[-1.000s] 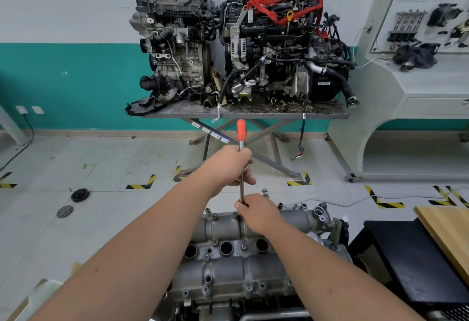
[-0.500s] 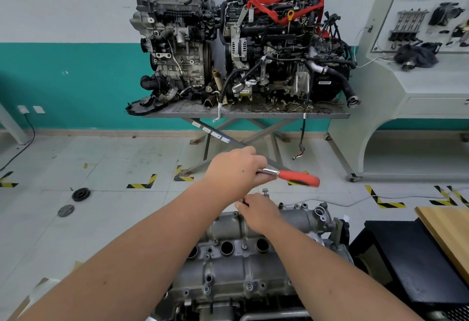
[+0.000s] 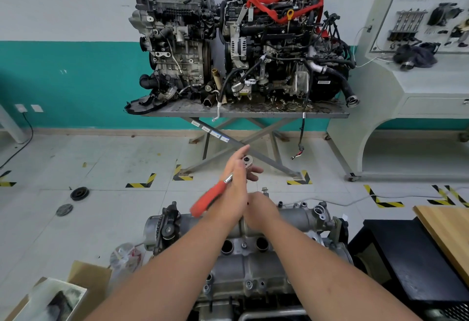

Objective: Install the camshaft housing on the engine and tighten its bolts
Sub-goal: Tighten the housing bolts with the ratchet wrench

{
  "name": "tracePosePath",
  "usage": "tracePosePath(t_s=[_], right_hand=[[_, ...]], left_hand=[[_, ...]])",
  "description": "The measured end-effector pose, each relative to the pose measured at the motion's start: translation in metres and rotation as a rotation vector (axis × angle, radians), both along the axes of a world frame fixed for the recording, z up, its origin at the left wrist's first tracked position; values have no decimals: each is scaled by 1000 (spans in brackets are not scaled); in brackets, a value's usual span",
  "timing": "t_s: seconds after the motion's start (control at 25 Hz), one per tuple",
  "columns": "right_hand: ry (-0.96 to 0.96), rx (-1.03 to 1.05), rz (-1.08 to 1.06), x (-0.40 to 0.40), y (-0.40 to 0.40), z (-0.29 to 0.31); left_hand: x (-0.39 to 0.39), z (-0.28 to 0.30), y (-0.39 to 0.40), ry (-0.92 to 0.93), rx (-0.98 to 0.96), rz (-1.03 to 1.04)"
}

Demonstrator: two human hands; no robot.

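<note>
The grey camshaft housing (image 3: 253, 267) lies on top of the engine at the bottom centre, with bolts in its flanges. My left hand (image 3: 234, 188) grips the head of a ratchet (image 3: 208, 200) above the housing's far edge. The index finger is straight, and the red handle points down and to the left. My right hand (image 3: 261, 212) rests curled on the far edge, just under the ratchet head, at the foot of the extension bar. The hands hide that bar. A loose bolt (image 3: 264, 190) stands upright just beyond my right hand.
Two complete engines sit on a scissor table (image 3: 243, 113) at the back wall. On the right are a white training bench (image 3: 406, 87) and a wooden board (image 3: 446, 234) on a black stand. A cardboard box (image 3: 58, 295) and a plastic bag (image 3: 125, 257) lie at the lower left.
My left hand has swung the ratchet handle clockwise, from pointing away, to the right, to down-left now. My right hand has stayed at the tool's foot.
</note>
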State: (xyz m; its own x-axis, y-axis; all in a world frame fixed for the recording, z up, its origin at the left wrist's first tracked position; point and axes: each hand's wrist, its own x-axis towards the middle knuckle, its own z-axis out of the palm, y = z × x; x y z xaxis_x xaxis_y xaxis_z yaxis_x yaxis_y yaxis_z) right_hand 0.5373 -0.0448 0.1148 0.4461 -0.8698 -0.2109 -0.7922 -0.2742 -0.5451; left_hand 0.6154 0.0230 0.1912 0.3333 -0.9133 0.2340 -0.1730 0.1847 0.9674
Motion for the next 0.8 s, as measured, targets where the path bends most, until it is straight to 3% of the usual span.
tracePosePath(t_s=[0.12, 0.52, 0.64, 0.8], right_hand=[[37, -10, 33, 1, -1, 1], [-11, 16, -2, 0, 2, 4], [-10, 21, -14, 0, 2, 3], [6, 27, -19, 0, 0, 2]], left_hand=[[5, 0, -5, 139, 85, -65], [30, 29, -18, 255, 309, -157], [30, 42, -23, 187, 407, -171], [30, 65, -30, -162, 557, -263]])
